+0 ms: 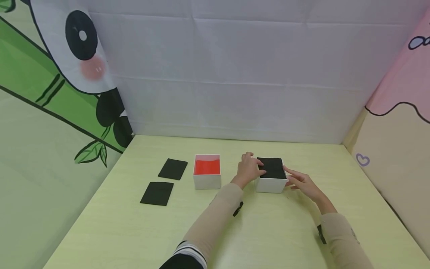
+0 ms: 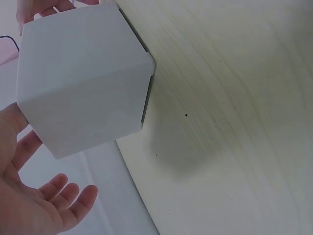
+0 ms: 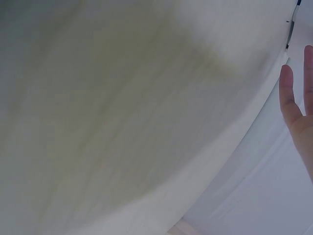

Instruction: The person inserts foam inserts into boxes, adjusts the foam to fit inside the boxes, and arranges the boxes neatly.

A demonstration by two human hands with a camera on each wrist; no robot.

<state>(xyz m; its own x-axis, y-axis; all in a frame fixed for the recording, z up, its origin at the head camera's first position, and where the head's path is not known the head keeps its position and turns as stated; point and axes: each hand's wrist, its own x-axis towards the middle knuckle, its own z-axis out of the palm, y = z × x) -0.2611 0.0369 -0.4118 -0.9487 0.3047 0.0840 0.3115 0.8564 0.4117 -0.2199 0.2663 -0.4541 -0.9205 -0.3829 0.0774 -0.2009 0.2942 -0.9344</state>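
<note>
A white box (image 1: 271, 185) stands on the table, with a black square sheet (image 1: 273, 168) lying across its top opening. My left hand (image 1: 248, 169) is at the box's left side, thumb and index fingertips on the sheet's left edge. In the left wrist view its other fingers (image 2: 80, 201) extend loosely beside the box. My right hand (image 1: 302, 184) touches the box's right side, index fingertip at the upper rim and thumb lower on the wall. Two of its fingers (image 3: 289, 93) show straight in the right wrist view. What lies under the sheet is hidden.
Left of the hands is a second white box (image 1: 207, 182), uncovered, with a bright red inside (image 1: 207, 167). Two more black squares (image 1: 173, 169) lie flat on the pale wooden table (image 1: 268, 228) further left. A white cloth backdrop (image 1: 235, 93) rises behind the table.
</note>
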